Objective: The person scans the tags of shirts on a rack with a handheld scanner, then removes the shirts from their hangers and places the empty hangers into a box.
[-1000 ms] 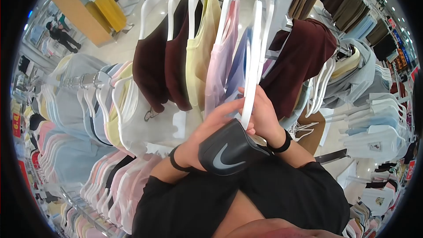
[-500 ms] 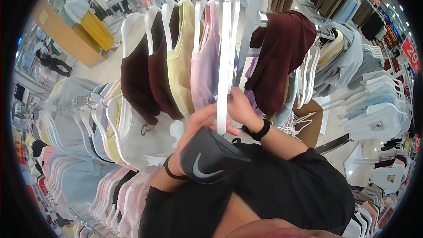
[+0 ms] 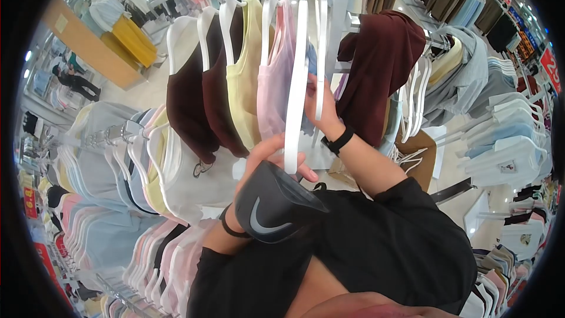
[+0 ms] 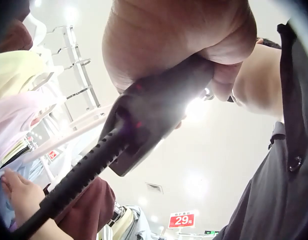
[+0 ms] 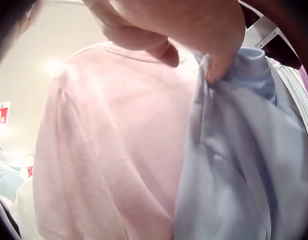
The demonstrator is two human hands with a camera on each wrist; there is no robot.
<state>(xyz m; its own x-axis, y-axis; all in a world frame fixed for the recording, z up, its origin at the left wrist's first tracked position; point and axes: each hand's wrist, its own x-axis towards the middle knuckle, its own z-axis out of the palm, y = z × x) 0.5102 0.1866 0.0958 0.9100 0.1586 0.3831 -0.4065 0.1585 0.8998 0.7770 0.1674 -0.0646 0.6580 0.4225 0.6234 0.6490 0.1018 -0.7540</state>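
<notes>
My left hand [image 3: 265, 156] pinches the lower end of a white hanger [image 3: 296, 97] that reaches up to the rack rail. Against that hand is a dark piece with a pale Nike swoosh [image 3: 276, 203]; the left wrist view shows it as a black slab [image 4: 154, 115] with a perforated strap. Farther forward, my right hand [image 3: 322, 106] is beside another white hanger [image 3: 321, 59]. Its thumb and fingers pinch the upper part of a light blue garment [image 5: 234, 130]. A pink top [image 5: 124, 130] hangs right next to the blue one.
Dark brown [image 3: 188, 100] and yellow tops [image 3: 242, 76] hang to the left on the same rail. A maroon garment [image 3: 379, 65] drapes at the right. Below it stands a cardboard box [image 3: 421, 165] with loose hangers. More racks of shirts [image 3: 94, 194] surround me.
My right hand has left its place beside the left hand, moving forward to the blue garment. The two white hangers have spread apart. The left hand stays at its hanger.
</notes>
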